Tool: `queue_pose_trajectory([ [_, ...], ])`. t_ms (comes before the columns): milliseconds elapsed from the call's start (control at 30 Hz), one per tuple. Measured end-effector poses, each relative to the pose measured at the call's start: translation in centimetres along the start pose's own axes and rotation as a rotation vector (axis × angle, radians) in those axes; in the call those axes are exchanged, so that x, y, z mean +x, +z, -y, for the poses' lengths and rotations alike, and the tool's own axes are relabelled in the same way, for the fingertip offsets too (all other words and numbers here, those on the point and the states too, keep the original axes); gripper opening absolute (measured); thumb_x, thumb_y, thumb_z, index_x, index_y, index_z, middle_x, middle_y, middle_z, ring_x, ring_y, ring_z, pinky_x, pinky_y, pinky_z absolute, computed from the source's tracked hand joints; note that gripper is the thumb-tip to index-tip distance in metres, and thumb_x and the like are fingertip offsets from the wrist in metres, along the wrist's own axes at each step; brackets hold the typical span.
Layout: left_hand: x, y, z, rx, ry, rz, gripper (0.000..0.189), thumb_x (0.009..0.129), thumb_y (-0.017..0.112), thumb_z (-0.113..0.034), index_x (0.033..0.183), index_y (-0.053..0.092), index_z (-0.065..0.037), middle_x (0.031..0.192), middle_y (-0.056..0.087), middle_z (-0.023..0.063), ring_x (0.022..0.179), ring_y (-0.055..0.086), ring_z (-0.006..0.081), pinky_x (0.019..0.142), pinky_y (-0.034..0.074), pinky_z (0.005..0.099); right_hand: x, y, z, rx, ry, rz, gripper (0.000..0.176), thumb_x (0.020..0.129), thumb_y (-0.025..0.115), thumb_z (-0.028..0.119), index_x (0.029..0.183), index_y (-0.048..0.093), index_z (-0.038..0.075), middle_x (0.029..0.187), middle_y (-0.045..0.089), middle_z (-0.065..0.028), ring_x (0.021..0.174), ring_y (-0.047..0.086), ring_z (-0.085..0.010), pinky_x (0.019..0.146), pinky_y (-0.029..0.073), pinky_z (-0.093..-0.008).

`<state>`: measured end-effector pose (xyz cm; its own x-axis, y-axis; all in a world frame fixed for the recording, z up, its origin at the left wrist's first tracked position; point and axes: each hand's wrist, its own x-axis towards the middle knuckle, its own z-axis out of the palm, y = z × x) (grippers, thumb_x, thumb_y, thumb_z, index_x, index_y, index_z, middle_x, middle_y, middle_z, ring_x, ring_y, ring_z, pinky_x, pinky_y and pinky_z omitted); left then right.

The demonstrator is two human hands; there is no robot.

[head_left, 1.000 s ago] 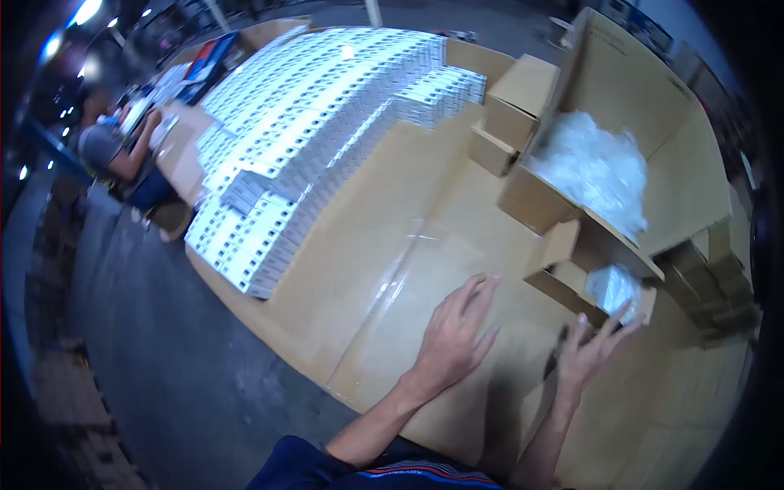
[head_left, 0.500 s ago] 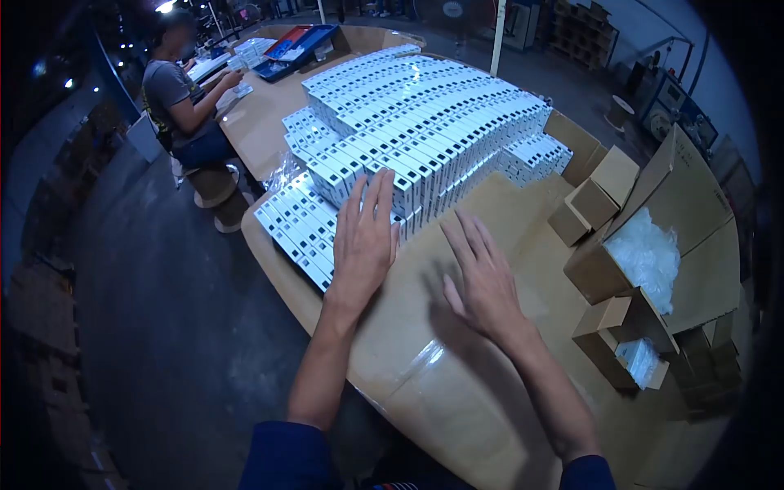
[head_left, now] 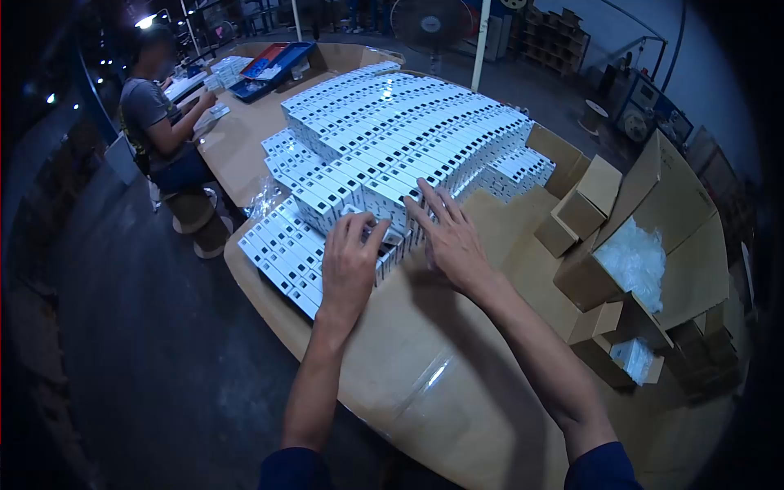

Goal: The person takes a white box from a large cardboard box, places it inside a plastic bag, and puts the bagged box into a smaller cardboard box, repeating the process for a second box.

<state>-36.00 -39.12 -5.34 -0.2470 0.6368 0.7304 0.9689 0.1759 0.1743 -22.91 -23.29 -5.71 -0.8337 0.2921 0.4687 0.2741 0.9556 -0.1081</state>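
Long, narrow white boxes with small dark squares on their ends stand in tight rows and form a large stack point(head_left: 408, 131) on the table. At its near end, my left hand point(head_left: 349, 265) has its fingers curled over the lower boxes, around the end of a white box point(head_left: 394, 238) partly hidden by the fingers. My right hand point(head_left: 456, 245) lies against the stack's near right corner, fingers apart and fingertips touching the upper boxes; its thumb is mostly hidden. A lower layer of boxes point(head_left: 282, 253) extends left of my left hand.
Brown paper covers the table point(head_left: 400, 359). On the right are open cartons point(head_left: 600, 192), one with clear plastic bags point(head_left: 637, 261). A co-worker point(head_left: 159, 114) sits at the far left near a blue tray point(head_left: 273, 73). A fan point(head_left: 433, 20) stands behind.
Both hands have moved in to the stack's near end. My left hand's straight fingers have curled over the boxes, and my right hand has come up from the table to the corner. The view has shifted slightly.
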Motion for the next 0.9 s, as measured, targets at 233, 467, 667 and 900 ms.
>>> queue_pose_trajectory([
  [233, -2.6, -2.4, -2.6, -0.194, -0.069, -0.02, 0.042, 0.074, 0.075, 0.008, 0.113, 0.071, -0.006, 0.114, 0.059, 0.0132, 0.116, 0.058, 0.0367, 0.098, 0.049, 0.0497, -1.9, -3.9, 2.0, 0.191, 0.186, 0.023, 0.086, 0.088, 0.059, 0.003, 0.164, 0.022, 0.018, 0.166, 0.023, -0.0232, 0.145, 0.037, -0.0487, 0.113, 0.039, -0.0566],
  [467, -4.6, -2.2, -11.3, -0.503, 0.159, 0.024, 0.042, 0.077, 0.074, 0.01, 0.114, 0.066, -0.007, 0.124, 0.06, 0.0196, 0.11, 0.063, 0.0373, 0.099, 0.051, 0.052, -13.4, -12.3, 1.9, 1.524, 0.65, 0.169, 0.057, 0.104, 0.059, 0.015, 0.156, 0.038, 0.008, 0.136, 0.058, -0.0134, 0.12, 0.057, -0.0184, 0.099, 0.051, -0.0333],
  [667, 0.1, -0.9, -21.1, -0.793, 0.363, 0.264, 0.029, 0.075, 0.085, -0.004, 0.096, 0.065, -0.005, 0.104, 0.064, 0.0111, 0.099, 0.065, 0.0311, 0.081, 0.054, 0.0411, -20.5, -15.7, -2.7, 1.357, 0.592, -0.308, 0.022, 0.104, 0.056, 0.006, 0.124, 0.064, 0.002, 0.113, 0.067, -0.0051, 0.111, 0.06, -0.0135, 0.098, 0.048, -0.0312],
  [900, 11.0, 7.3, -33.0, -0.949, 0.446, 0.42, 0.008, 0.088, 0.074, -0.002, 0.091, 0.068, 0.002, 0.081, 0.066, 0.0135, 0.069, 0.063, 0.0222, 0.065, 0.051, 0.0331, -27.8, -26.7, -12.4, 0.416, 0.668, -0.576, 0.032, 0.092, 0.056, -0.007, 0.106, 0.077, 0.012, 0.11, 0.067, -0.0135, 0.103, 0.063, -0.0256, 0.092, 0.05, -0.0363],
])
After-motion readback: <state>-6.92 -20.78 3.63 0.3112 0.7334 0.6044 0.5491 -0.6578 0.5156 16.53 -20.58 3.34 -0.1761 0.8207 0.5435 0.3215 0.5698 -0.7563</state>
